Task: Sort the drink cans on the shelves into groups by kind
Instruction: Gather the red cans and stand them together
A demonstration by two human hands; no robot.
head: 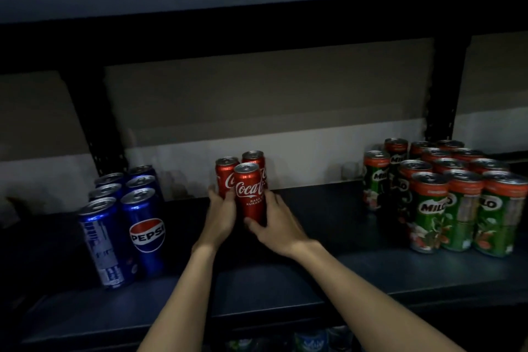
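**Three groups of cans on one dark shelf, both hands at the red ones**

On the left of the dark shelf (357, 271) stands a group of blue Pepsi cans (125, 214), upright, in two rows that go toward the back wall; the front right one shows its logo.

In the middle stand three red Coca-Cola cans (245, 180), upright and touching each other, well apart from the blue group. The left hand (220, 217) lies against the left side of this cluster, and its fingers (214, 194) curl round the left can. The right hand (274, 226) holds the front can from the right, with the thumb low on its face and the other fingers behind it.

On the right stands a bigger group of green Milo cans (445, 194) with orange tops, packed close in several rows, well apart from the red cans.

Under the shelf edge, some tops of other cans (311, 340) show on a lower level; their kind I cannot tell.
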